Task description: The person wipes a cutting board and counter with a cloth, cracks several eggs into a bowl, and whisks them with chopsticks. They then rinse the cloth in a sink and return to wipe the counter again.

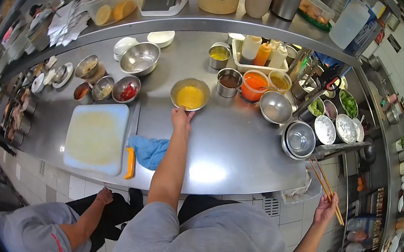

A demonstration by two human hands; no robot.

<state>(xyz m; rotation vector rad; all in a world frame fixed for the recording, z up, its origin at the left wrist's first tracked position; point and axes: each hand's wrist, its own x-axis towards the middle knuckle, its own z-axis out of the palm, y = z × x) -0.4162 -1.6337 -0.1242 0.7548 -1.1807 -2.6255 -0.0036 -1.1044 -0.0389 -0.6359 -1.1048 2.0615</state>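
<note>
My left hand (182, 119) grips the near rim of a metal bowl (190, 95) that holds a yellow liquid and rests on the steel counter (237, 157). Off the counter's right front edge, my right hand (325, 208) holds a pair of long wooden chopsticks (326, 188), their tips pointing up and away from me. Left of my left forearm lie a crumpled blue cloth (150, 151) and an orange-handled tool (129, 162), beside a white cutting board (97, 139).
Right of the bowl are sauce containers (255, 85), a squeeze-bottle basket (260, 58) and stacked metal bowls (300, 139). More bowls (140, 59) stand at the back left. A shelf (168, 24) crosses above. A person (38, 237) is at the left, one hand near the counter edge.
</note>
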